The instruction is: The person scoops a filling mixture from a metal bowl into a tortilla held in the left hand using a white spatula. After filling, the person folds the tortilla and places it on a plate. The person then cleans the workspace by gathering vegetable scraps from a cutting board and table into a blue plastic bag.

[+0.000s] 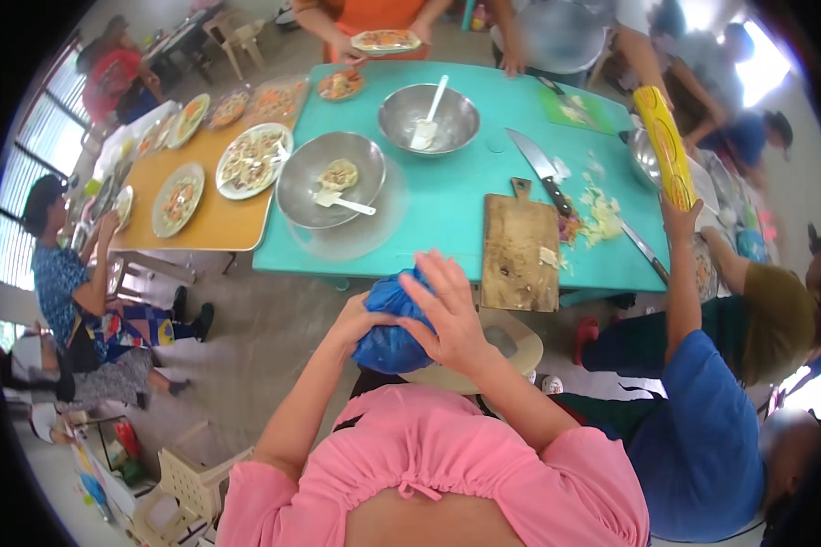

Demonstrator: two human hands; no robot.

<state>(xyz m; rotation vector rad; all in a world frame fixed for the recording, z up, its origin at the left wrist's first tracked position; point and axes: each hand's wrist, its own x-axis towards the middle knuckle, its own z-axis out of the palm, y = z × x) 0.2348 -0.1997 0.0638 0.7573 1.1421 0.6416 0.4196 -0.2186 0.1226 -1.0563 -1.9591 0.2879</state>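
A bunched blue plastic bag (381, 351) is in front of my chest, just short of the near table edge. What it contains is hidden. My left hand (359, 321) is closed around the bag's left side. Fingers spread and raised, my right hand (449, 319) rests against its right side with the thumb and palm. Beyond my hands, a steel bowl (289, 187) has a pale lump of food (338, 174) and a white spatula (345, 202) in it. A worn wooden cutting board (520, 246) lies to the right, at the table's near edge.
On the teal table (438, 214) are another bowl (461, 128), a large knife (538, 164), a second knife (646, 251) and chopped scraps (602, 219). Plates of food (179, 201) stand on the orange table (228, 232). A person at right holds a yellow box (666, 150). A stool (520, 346) stands close.
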